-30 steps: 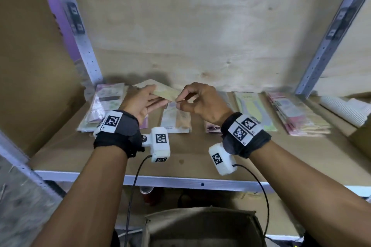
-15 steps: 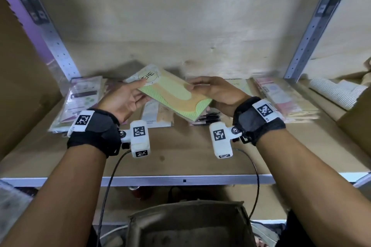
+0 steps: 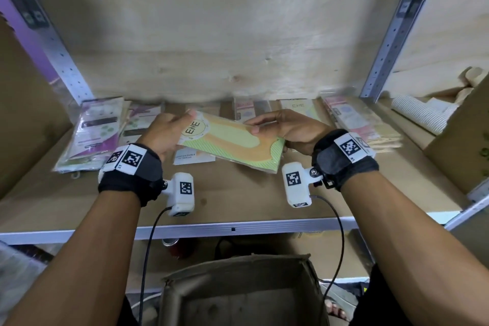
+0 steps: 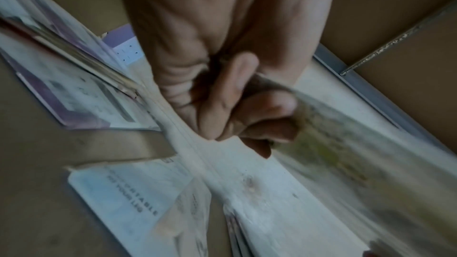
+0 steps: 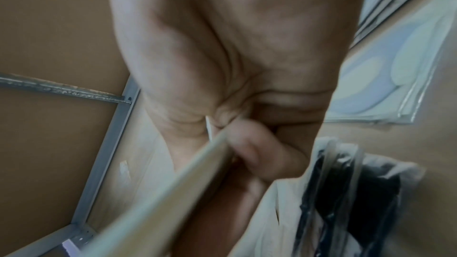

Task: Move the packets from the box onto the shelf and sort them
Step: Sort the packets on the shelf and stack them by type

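Note:
I hold a flat green-and-orange packet (image 3: 232, 140) marked "ENE" face up above the middle of the shelf (image 3: 238, 193). My left hand (image 3: 169, 132) grips its left end, fingers curled under it and thumb on top; its fingers (image 4: 242, 116) look blurred in the left wrist view. My right hand (image 3: 285, 127) pinches the right end, and the packet's edge (image 5: 173, 187) runs past its fingers (image 5: 249, 149). Sorted stacks lie on the shelf: purple packets (image 3: 92, 132) at the left, a white packet (image 3: 193, 157) under the held one, a matching "ENE" packet (image 3: 296, 106) behind my right hand, pink ones (image 3: 362, 124) at the right.
The open cardboard box (image 3: 238, 296) stands below the shelf's front edge. Grey perforated uprights (image 3: 389, 34) frame the plywood back wall. A cardboard wall (image 3: 23, 114) closes the left side. A clear bag with dark contents (image 5: 346, 192) lies under my right hand. Bare shelf board lies in front of the stacks.
The packet has turned from edge-on to face up, its printed side showing, and now lies lower and flatter between my hands. My hands have spread apart to its two ends.

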### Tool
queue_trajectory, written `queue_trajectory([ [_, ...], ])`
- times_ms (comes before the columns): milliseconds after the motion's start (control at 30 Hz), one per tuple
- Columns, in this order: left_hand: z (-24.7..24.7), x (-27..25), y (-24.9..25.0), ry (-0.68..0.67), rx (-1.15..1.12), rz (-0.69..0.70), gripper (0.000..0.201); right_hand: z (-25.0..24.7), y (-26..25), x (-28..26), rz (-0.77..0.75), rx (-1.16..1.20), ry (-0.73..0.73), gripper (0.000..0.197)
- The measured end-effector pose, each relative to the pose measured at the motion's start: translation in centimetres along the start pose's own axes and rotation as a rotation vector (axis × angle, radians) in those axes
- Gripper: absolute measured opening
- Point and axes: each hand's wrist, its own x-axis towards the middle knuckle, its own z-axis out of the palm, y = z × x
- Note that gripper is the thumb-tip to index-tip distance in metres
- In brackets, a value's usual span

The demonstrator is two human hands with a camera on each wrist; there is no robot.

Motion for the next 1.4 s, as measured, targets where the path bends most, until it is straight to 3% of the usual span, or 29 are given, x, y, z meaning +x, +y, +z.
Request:
queue_trajectory([
  [167, 0.9, -0.8, 0.2, -0.005, -0.040, 0.032, 0.047, 0.1, 0.5, -1.3, 0.055, -0.014, -0.033, 0.032],
  [300, 1.1, -1.3, 0.3, 0.004, -0.196, 0.022, 0.046, -0.1, 0.4, -1.7, 0.033, 0.011, 0.018, 0.012],
  [433, 0.3, -1.4, 0.6, -0.057, -0.473, -0.098, 0.069, -0.3, 0.2, -2.0, 0.042, 0.115, 0.110, 0.012],
  [533, 1.1, -1.9, 0.8, -0.200, -0.377, -0.107, 0.072, 0.2, 0.1, -2.0, 0.061, 0.238, 0.142, 0.012],
  [600, 2.5, -2.6, 0.9, -0.266, -0.282, -0.087, 0.061, 0.9, 0.2, -1.7, 0.066, 0.276, 0.133, 0.014],
  [700, 4.4, -3.1, 0.7, -0.181, -0.206, -0.011, 0.033, 2.3, -0.1, -1.7, 0.049, 0.264, 0.070, 0.020],
  [767, 4.6, -3.0, 0.4, -0.104, -0.194, 0.015, 0.024, 2.9, -0.2, -1.8, 0.063, 0.231, -0.011, 0.003],
  [800, 4.4, -2.8, 0.4, -0.083, -0.210, 0.013, 0.022, 2.8, -0.1, -1.7, 0.063, 0.233, -0.043, 0.015],
  [833, 4.1, -2.7, 0.4, -0.068, -0.242, 0.004, 0.021, 2.9, -0.3, -1.9, 0.081, 0.256, -0.078, 0.023],
  [967, 3.3, -2.7, 1.0, -0.062, -0.396, -0.051, 0.022, 2.7, -0.5, -1.9, 0.093, 0.429, -0.116, 0.023],
  [1067, 3.4, -3.2, 1.2, -0.176, -0.337, -0.056, 0.026, 2.7, -0.7, -1.9, 0.085, 0.425, -0.084, 0.030],
  [1133, 3.6, -3.5, 0.9, -0.230, -0.271, -0.022, 0.026, 2.7, -0.7, -1.8, 0.085, 0.399, -0.079, 0.028],
  [1300, 3.2, -3.2, 1.0, -0.124, -0.370, -0.068, 0.031, 2.7, -0.5, -1.7, 0.083, 0.465, -0.039, 0.013],
  [1400, 3.5, -3.4, 1.1, -0.210, -0.392, -0.076, 0.029, 2.5, -0.4, -1.6, 0.068, 0.490, 0.045, 0.006],
])
